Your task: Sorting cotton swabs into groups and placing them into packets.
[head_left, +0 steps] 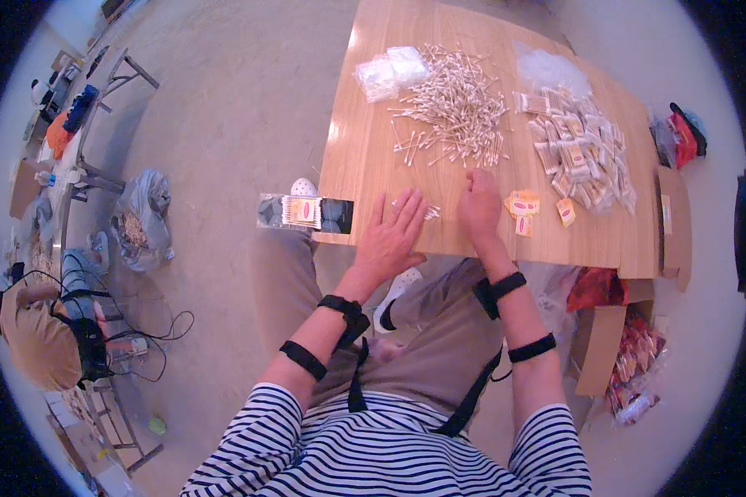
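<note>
My left hand [394, 234] lies flat near the front edge of the wooden table [373, 157], fingers stretched out. A few cotton swabs [432, 212] show by its fingertips, partly under the hand. To their right my right hand [479, 205] is closed with its fingers curled; whatever it may hold is hidden. Beyond both hands spreads a large loose heap of cotton swabs [456, 103]. Several small yellow-and-white cards [522, 204] lie just right of my right hand. At the table's left corner sits a clear packet of swabs with a yellow label [302, 212], on a dark pad.
Clear plastic bags [394, 73] lie left of the heap. A pile of packed swab bundles [576, 149] covers the table's right side. Cardboard boxes [598, 352] with red packages stand below right. At far left, another person [41, 335] is by a long bench, near a filled plastic sack [143, 222].
</note>
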Demonstrator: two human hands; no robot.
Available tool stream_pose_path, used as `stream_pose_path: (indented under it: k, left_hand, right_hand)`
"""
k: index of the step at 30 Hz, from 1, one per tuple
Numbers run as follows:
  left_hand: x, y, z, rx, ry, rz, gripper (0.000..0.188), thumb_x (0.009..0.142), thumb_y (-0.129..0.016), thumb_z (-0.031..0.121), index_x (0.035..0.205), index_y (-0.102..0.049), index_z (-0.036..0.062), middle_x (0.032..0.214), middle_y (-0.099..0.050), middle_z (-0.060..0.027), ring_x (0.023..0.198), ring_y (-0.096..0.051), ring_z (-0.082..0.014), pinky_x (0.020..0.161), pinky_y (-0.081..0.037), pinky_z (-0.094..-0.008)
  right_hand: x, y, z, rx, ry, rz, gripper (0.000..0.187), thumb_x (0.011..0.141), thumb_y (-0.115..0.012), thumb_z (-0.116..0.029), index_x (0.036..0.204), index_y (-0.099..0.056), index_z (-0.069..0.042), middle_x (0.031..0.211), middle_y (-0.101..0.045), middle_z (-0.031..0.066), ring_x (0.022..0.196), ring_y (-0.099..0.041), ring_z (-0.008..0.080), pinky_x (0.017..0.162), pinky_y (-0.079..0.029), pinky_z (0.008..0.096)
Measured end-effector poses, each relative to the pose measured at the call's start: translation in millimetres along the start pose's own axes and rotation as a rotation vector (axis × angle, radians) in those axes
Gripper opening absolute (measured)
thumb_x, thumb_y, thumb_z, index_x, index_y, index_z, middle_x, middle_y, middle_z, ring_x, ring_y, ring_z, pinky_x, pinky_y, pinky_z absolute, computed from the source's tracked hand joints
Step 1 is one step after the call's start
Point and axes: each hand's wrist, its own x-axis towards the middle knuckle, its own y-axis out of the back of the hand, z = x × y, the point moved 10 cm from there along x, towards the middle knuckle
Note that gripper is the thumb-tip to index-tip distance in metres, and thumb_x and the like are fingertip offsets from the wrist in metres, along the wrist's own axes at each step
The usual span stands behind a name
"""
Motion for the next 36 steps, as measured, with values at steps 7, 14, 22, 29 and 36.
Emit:
stream_pose_path:
  k: [7,14,22,29,36]
  left_hand:
    - [-2,2,-1,0.009,-0.007,0.018,0.113,0.067,-0.084,0.051,0.156,-0.033,0.0029,0.165,-0.030,-0.0128,0.155,-0.023,-0.0295,0.125,-0.015,-0.0572]
    - [-1,3,1,-0.001,-0.004,0.007,0.112,0.069,-0.083,0.051,0.156,-0.033,0.0028,0.166,-0.029,-0.0129,0.155,-0.023,-0.0297,0.125,-0.016,-0.0573]
    - [0,1,1,-0.004,-0.002,0.008,0.112,0.068,-0.083,0.052,0.155,-0.034,0.0028,0.166,-0.029,-0.0128,0.155,-0.024,-0.0295,0.125,-0.015,-0.0574]
    - [-2,1,-2,-0.001,0.004,0.000,0.110,0.068,-0.083,0.053,0.154,-0.036,0.0027,0.166,-0.029,-0.0131,0.155,-0.023,-0.0289,0.125,-0.014,-0.0572]
    - [-1,-2,0,0.039,-0.004,-0.009,0.112,0.068,-0.082,0.055,0.155,-0.035,0.0028,0.166,-0.029,-0.0130,0.155,-0.023,-0.0282,0.125,-0.014,-0.0572]
  right_hand:
    - [19,-13,-45,0.125,0.120,-0.069,0.030,0.082,-0.058,0.003,0.110,-0.064,-0.004,0.105,-0.067,0.0191,0.100,-0.064,0.0395,0.087,-0.052,0.0486]
    - [36,-32,-65,-0.021,0.247,-0.172,0.033,0.080,-0.063,0.003,0.111,-0.066,-0.006,0.104,-0.068,0.0153,0.104,-0.064,0.0364,0.089,-0.053,0.0457]
    - [36,-26,-59,-0.087,0.307,-0.060,0.038,0.076,-0.070,-0.004,0.113,-0.067,-0.007,0.112,-0.067,0.0136,0.107,-0.061,0.0360,0.093,-0.051,0.0454]
    - [30,-36,-75,0.004,0.289,-0.237,0.033,0.076,-0.069,-0.002,0.108,-0.068,-0.007,0.109,-0.068,0.0141,0.108,-0.061,0.0360,0.095,-0.050,0.0462]
    - [18,-31,-58,0.153,0.158,-0.155,0.018,0.086,-0.061,-0.005,0.103,-0.066,-0.004,0.097,-0.070,0.0161,0.099,-0.065,0.0355,0.088,-0.052,0.0458]
